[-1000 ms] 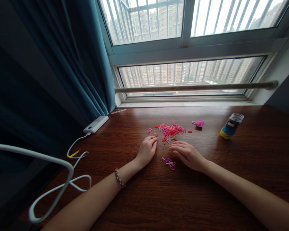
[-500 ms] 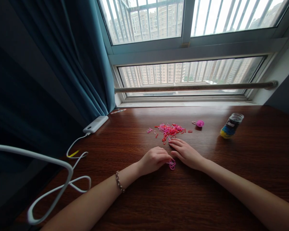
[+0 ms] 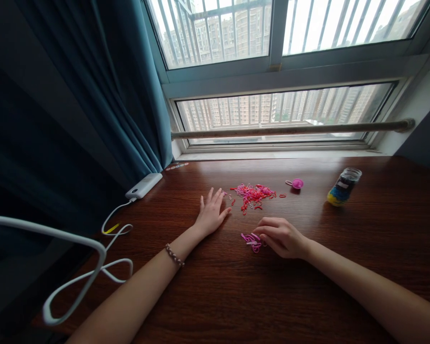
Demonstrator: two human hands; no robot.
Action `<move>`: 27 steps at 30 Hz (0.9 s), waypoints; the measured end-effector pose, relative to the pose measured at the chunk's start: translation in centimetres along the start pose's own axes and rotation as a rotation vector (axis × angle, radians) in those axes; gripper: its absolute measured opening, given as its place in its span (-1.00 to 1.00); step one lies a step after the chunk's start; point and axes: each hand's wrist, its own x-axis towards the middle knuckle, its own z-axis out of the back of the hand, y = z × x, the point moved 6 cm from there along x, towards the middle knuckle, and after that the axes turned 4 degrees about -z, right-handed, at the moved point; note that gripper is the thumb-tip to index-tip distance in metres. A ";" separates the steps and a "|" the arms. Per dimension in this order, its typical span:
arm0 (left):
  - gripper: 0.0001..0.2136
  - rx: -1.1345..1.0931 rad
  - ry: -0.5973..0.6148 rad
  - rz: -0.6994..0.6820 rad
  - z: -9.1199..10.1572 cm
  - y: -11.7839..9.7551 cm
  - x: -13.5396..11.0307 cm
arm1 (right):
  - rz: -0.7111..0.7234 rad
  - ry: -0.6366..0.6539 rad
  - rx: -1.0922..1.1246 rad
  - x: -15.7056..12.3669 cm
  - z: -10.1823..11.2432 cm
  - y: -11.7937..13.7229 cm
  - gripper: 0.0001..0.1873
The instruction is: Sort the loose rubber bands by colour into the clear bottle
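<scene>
A heap of small pink and red paper-clip-like loops (image 3: pixel 253 193) lies on the dark wooden table. Nearer to me is a smaller cluster of purple-pink loops (image 3: pixel 251 241). My right hand (image 3: pixel 282 236) is at the right edge of that cluster, thumb and fingers pressed together; what they hold, if anything, is hidden. Left of the big heap, my left hand (image 3: pixel 211 212) lies palm down with fingers spread. Its fingertips cover part of a few stray loops there.
A pink round cap (image 3: pixel 297 184) with a loop beside it sits right of the heap. Farther right stands a glass jar (image 3: pixel 344 188) with blue and yellow contents. A white power strip (image 3: pixel 144 185), its white cable (image 3: pixel 102 258) and a blue curtain (image 3: pixel 129 95) are at left.
My left hand has left the near cluster, moved left and forward, and spread its fingers. My right hand has drawn back from the big heap to the near cluster, its fingers now closed.
</scene>
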 end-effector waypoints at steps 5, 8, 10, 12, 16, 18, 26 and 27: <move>-0.55 -0.055 0.131 -0.036 -1.4 0.1 -0.3 | -0.074 -0.069 -0.046 0.1 0.1 -1.0 -0.74; -0.60 -0.107 0.056 -0.064 -0.5 -0.4 -0.1 | -0.146 -0.130 -0.059 0.1 0.3 -1.7 -0.75; -0.59 -0.106 -0.050 -0.064 0.3 -0.5 0.0 | -0.170 -0.149 -0.059 0.1 0.3 -2.0 -0.75; -0.57 -0.069 -0.107 -0.047 0.7 -0.3 0.2 | -0.180 -0.145 -0.062 0.1 0.2 -2.2 -0.75; -0.54 -0.020 -0.031 -0.008 -0.6 0.6 0.5 | -0.200 -0.106 -0.074 0.2 -0.2 -2.5 -0.76; -0.52 -0.017 -0.030 0.007 -1.1 1.0 0.8 | -0.204 -0.100 -0.077 0.2 -0.3 -2.6 -0.76; -0.56 -0.138 0.081 0.281 -2.4 3.8 5.2 | -0.211 -0.097 -0.067 0.1 -0.4 -2.7 -0.77; -0.59 -0.162 0.128 0.270 -2.7 3.7 5.7 | -0.215 -0.100 -0.064 0.1 -0.3 -2.8 -0.77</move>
